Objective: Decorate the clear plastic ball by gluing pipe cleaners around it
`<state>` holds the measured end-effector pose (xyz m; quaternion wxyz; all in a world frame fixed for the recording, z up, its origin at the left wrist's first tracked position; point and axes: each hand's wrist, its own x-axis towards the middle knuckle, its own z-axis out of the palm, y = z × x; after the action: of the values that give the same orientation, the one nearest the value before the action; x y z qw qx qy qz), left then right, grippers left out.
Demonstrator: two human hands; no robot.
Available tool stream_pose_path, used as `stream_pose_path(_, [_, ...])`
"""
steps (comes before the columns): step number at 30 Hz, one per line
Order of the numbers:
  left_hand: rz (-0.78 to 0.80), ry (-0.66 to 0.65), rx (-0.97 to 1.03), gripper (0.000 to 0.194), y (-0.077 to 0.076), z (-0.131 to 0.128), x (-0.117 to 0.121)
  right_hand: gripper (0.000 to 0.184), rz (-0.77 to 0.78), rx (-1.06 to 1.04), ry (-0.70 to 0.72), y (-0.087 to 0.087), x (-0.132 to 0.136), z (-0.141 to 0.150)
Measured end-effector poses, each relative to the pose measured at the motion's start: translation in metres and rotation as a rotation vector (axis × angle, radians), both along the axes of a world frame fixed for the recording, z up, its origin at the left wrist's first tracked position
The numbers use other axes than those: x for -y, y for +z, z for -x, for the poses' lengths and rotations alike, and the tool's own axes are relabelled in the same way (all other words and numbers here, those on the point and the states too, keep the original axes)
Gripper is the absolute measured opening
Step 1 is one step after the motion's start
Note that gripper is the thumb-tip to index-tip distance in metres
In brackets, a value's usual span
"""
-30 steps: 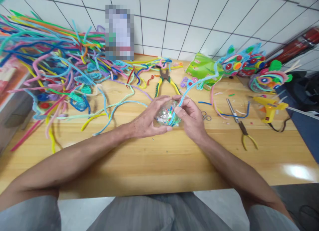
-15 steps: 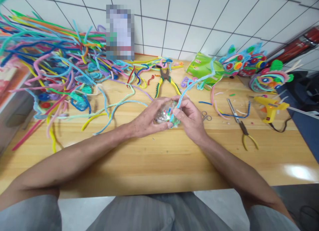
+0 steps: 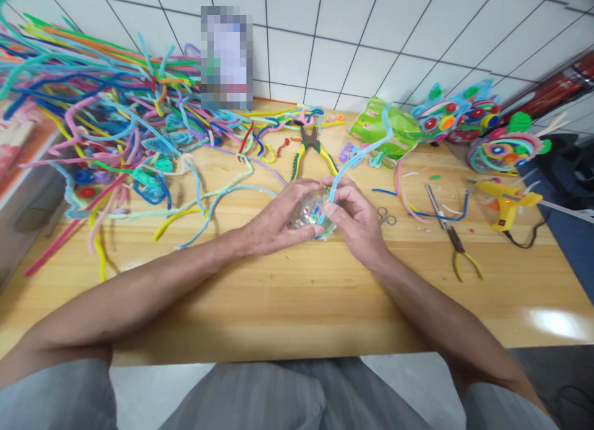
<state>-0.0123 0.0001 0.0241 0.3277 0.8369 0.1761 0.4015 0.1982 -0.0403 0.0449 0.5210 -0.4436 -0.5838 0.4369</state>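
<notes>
My left hand (image 3: 290,216) is closed around a clear, rounded plastic container (image 3: 305,216) with small coloured bits showing in it; its exact kind I cannot make out. A light blue pipe cleaner (image 3: 346,167) lies against the container's right side, pinched between the thumb and fingers of my right hand (image 3: 355,216). Its free end rises up and to the right, with a bend near the tip. The lower part of the container and the pipe cleaner's near end are partly hidden by my fingers. Just beyond my hands lie pliers with yellow-green handles (image 3: 312,150).
A tangle of coloured pipe cleaners (image 3: 134,127) covers the table's left. On the right are small scissors (image 3: 386,216), yellow-handled pliers (image 3: 458,250), a yellow glue gun (image 3: 505,201), a green packet (image 3: 385,130) and several decorated animal-face crafts (image 3: 503,148). A tiled wall (image 3: 334,40) stands behind.
The view has shifted slightly. The bent free end of the pipe cleaner has swung a little to the left; both hands keep nearly the same hold.
</notes>
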Motion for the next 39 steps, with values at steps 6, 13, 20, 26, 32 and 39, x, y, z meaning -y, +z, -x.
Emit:
stream_pose_path(6, [-0.051,-0.044,0.023,0.069,-0.001,-0.001,-0.002,0.026,0.049,-0.069,0.024,0.000,-0.003,-0.001])
stream_pose_path(13, [-0.023,-0.099,0.025,0.074,-0.002,-0.001,-0.002,0.029,0.144,-0.147,0.068,-0.006,-0.002,-0.001])
stream_pose_path(20, [-0.062,-0.054,0.012,0.075,-0.002,0.000,-0.001,0.031,0.129,-0.140,0.021,-0.010,-0.001,0.001])
stream_pose_path(26, [-0.057,-0.040,0.005,0.078,-0.004,-0.002,0.000,0.037,0.088,-0.102,0.003,-0.008,-0.002,0.002])
stream_pose_path(32, [0.102,0.059,-0.028,0.077,0.001,-0.003,0.009,0.034,0.092,-0.092,0.000,-0.008,-0.001,0.002])
stream_pose_path(39, [0.172,0.061,-0.081,0.069,0.007,-0.001,0.011,0.017,0.093,-0.103,0.029,-0.004,-0.001,-0.002])
